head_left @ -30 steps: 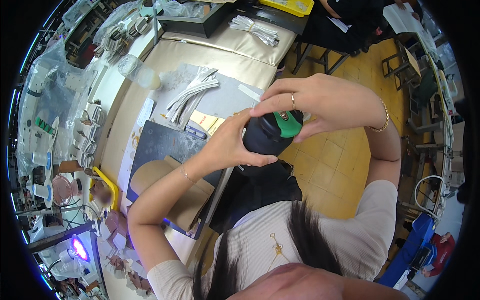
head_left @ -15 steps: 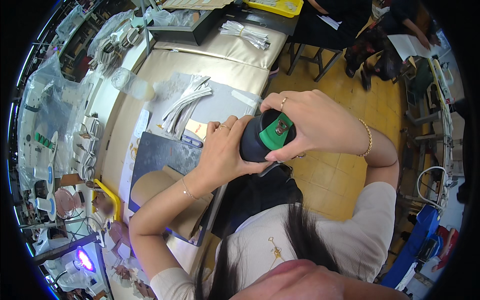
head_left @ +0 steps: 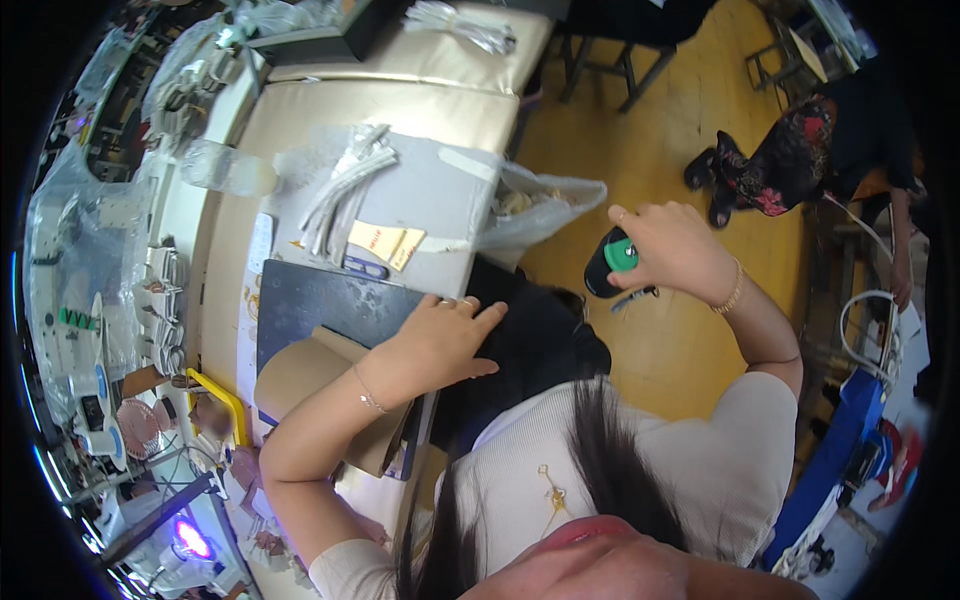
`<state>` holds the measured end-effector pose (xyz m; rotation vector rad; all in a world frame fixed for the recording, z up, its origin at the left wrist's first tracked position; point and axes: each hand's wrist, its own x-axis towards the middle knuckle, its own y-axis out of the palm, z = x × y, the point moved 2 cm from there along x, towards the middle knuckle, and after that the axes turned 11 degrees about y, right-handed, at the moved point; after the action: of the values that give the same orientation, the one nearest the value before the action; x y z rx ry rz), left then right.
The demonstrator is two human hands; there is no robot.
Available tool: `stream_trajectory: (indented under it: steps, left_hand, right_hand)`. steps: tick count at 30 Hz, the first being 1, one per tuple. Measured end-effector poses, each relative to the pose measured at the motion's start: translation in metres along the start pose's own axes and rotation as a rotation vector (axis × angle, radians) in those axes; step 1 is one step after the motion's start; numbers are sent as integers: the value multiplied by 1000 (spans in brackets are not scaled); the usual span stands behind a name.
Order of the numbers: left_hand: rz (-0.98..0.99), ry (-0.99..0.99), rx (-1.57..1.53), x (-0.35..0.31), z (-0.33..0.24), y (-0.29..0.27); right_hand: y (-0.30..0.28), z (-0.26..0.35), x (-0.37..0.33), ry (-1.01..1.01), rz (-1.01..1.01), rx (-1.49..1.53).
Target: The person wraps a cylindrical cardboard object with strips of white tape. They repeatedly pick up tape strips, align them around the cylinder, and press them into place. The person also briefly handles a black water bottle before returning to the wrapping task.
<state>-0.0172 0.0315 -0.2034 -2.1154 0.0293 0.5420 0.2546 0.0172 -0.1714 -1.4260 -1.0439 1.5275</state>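
Note:
Out to the right, above the yellow floor, my right hand (head_left: pixel 685 250) is wrapped round the top of a black drink tumbler (head_left: pixel 600 272) with a green lid (head_left: pixel 622 254). The tumbler is tilted. My left hand (head_left: pixel 440 343) holds nothing; its fingers are spread above the near edge of a dark board (head_left: pixel 325 290). Beside that wrist, a curled brown cardboard sheet (head_left: pixel 310 378) lies on the board. Beyond the board are a bundle of whitish strips (head_left: pixel 345 195), a cream paper slip (head_left: pixel 390 243) and a small blue tool (head_left: pixel 365 267).
A clear plastic bag (head_left: pixel 555 205) hangs by the table's right edge. A clear bottle (head_left: pixel 225 170) lies at the left, with a yellow tray (head_left: pixel 238 405) nearer me. A person in flowered clothing (head_left: pixel 785 160) stands far right; a stool (head_left: pixel 620 75) is behind.
My right hand has carried the tumbler right, away from the table. My left hand has let go of it and dropped back over the board. The view has shifted, and the person at right has moved.

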Motion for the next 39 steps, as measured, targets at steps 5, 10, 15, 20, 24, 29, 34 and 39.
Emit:
stream_trajectory:
  steps: [5,10,15,20,24,29,34,39]
  left_hand:
    - [-34,-28,1,-2,2,-3]
    - [27,-37,-82,5,3,-7]
    - [76,-56,-89,14,8,-4]
    - [95,-92,-143,16,15,-4]
    - [87,-113,-174,17,21,-7]
    - [87,-132,-221,18,24,-11]
    - [106,-127,-208,19,26,-14]
    - [99,-152,-254,21,27,-15]
  right_hand:
    - [103,-41,12,186,166,74]
    - [177,-63,12,298,258,174]
    - [231,-74,12,332,296,327]
    - [281,-75,15,327,333,500]
    - [323,-56,24,327,363,629]
    - [371,-23,39,389,430,679]
    - [394,-12,55,424,386,647]
    - [420,4,56,279,381,461]
